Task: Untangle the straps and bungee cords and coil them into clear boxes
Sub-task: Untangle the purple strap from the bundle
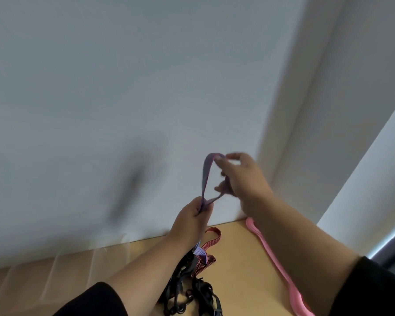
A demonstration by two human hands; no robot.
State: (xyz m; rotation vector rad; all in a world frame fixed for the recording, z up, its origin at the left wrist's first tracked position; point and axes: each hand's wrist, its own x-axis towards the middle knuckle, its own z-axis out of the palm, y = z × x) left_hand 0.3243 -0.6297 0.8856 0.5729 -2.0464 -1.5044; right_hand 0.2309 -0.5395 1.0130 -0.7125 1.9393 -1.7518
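I hold a purple striped strap (206,176) up in front of the wall, bent into a loop. My left hand (193,221) grips both lower runs of the loop in a fist. My right hand (240,179) pinches the top of the loop with thumb and fingers, higher and to the right. The strap's tail hangs below my left wrist toward a tangle of black straps with buckles (192,290) and a red striped strap (209,242) on the wooden table (235,258). Clear boxes (78,270) stand at the table's left, faint and blurred.
A long pink strap (276,267) lies stretched along the table's right side, from the wall toward me. A white wall (123,87) rises right behind the table, with a corner column on the right. The picture is motion-blurred.
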